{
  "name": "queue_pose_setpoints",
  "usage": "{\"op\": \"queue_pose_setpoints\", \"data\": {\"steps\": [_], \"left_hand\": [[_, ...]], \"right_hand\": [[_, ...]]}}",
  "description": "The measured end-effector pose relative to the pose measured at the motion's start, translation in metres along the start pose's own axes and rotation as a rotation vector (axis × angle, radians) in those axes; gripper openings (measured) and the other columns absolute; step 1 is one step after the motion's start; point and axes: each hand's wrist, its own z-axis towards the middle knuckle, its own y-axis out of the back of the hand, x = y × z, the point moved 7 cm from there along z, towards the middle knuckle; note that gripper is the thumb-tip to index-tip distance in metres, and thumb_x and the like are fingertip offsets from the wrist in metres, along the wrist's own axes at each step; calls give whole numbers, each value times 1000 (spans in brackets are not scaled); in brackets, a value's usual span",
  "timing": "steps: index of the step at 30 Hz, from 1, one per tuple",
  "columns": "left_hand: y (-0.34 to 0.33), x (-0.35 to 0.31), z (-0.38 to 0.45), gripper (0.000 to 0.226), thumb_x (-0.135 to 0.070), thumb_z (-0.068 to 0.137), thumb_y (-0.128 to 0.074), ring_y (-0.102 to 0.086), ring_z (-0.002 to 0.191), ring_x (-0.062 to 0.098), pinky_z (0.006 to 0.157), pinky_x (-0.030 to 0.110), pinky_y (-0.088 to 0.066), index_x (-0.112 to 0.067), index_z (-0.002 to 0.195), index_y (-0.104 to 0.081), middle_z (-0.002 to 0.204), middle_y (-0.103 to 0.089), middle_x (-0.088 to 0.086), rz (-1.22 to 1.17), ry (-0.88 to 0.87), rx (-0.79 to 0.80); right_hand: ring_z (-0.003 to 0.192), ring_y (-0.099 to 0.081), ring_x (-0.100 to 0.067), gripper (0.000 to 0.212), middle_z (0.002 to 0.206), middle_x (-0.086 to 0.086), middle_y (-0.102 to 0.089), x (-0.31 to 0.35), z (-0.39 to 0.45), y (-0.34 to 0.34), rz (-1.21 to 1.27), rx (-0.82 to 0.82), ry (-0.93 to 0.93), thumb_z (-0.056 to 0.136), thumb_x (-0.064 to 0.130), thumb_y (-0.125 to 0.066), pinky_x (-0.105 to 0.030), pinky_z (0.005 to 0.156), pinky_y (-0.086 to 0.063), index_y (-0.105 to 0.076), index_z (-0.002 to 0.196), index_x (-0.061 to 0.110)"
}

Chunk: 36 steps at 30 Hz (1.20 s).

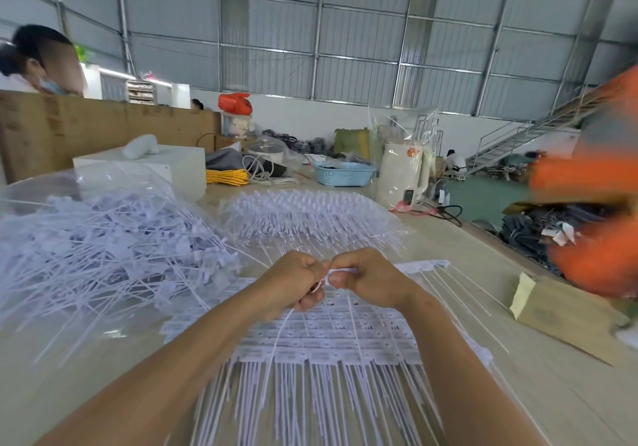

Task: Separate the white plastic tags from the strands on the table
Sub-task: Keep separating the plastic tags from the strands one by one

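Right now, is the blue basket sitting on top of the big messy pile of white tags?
No, the blue basket stands on the table far behind, apart from the loose tag pile at the left.

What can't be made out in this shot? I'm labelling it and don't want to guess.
- Head view: the printing on the joined tags is too small to read.
- The join being pulled apart is hidden by the curled fingers of the left hand and right hand, which grip the white strip.
- The orange figure at the right edge is motion-blurred and cut off.
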Motion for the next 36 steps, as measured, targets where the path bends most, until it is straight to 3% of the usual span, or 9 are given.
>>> {"op": "queue_pose_setpoints", "data": {"steps": [4, 7, 11, 13, 16, 20, 24, 29, 36], "left_hand": [[7, 4, -10, 32, -19, 98, -49, -38, 30, 8, 31, 13, -26, -10, 67, -52, 49, -55, 7, -121, 147, 204], [28, 0, 0, 25, -15, 98, -48, -49, 34, 11, 32, 15, -36, -6, 75, -54, 53, -60, 10, -380, 91, 48], [26, 10, 6, 22, -11, 98, -47, -54, 42, 8, 38, 16, -36, -5, 82, -60, 63, -59, 6, -405, 18, -101], [18, 9, 7, 33, -33, 96, -48, -49, 42, 8, 37, 16, -32, -4, 83, -58, 61, -53, 5, -447, 1, -78], [-4, -4, 5, 57, -57, 78, -48, -45, 51, 10, 39, 16, -32, -4, 94, -59, 59, -48, 1, -487, -40, 67], [-13, 2, 3, 24, -24, 89, -62, -45, 44, 10, 39, 16, -29, -3, 81, -52, 55, -44, 3, -472, -69, -28], [-1, 2, 4, 25, -19, 91, -62, -40, 39, 8, 38, 17, -29, -10, 70, -52, 49, -53, 1, -399, -123, -123], [-1, 5, 3, 23, -16, 89, -64, -34, 36, 7, 37, 16, -25, -9, 70, -55, 53, -53, 3, -395, -122, -125], [2, 2, 2, 24, -20, 87, -67, -30, 33, 8, 37, 15, -23, -7, 70, -57, 54, -51, 6, -342, -118, -161]], "right_hand": [[77, -52, -17, 33, 66, 10, -50, -25, -10, 32, -411, -152, -70, 94, 24, -55, -37, 88, -42, -46, 62, 24], [62, -48, -13, 35, 60, 7, -45, -7, -13, 51, -138, -336, 50, 93, 24, -56, -32, 67, -40, -46, 59, 24], [72, -48, -14, 20, 70, 5, -52, 36, 2, 10, -264, -130, 216, 90, 24, -61, -32, 70, -39, -62, 73, 14], [79, -49, -13, 16, 77, -3, -56, 36, 3, 12, -254, -134, 229, 86, 22, -66, -30, 73, -39, -63, 74, 12], [80, -47, 4, 9, 80, 4, -53, 33, -3, 23, -44, -195, 182, 77, 20, -75, -14, 71, -36, -66, 74, 20], [76, -46, 7, 18, 84, 6, -52, 28, -1, 10, -37, -100, 140, 73, 17, -78, -9, 71, -35, -62, 81, 22], [93, -58, -3, 21, 100, -1, -63, 20, -8, 15, 100, 18, 82, 84, 21, -69, -18, 82, -44, -58, 102, 21], [74, -56, 5, 13, 80, 15, -62, 11, -6, 10, -59, 80, 33, 95, 25, -54, -7, 71, -41, -64, 89, 18], [61, -53, 9, 30, 61, 21, -57, 2, -2, 13, -120, -18, 19, 93, 16, -56, -13, 66, -40, -59, 67, 31]]}}
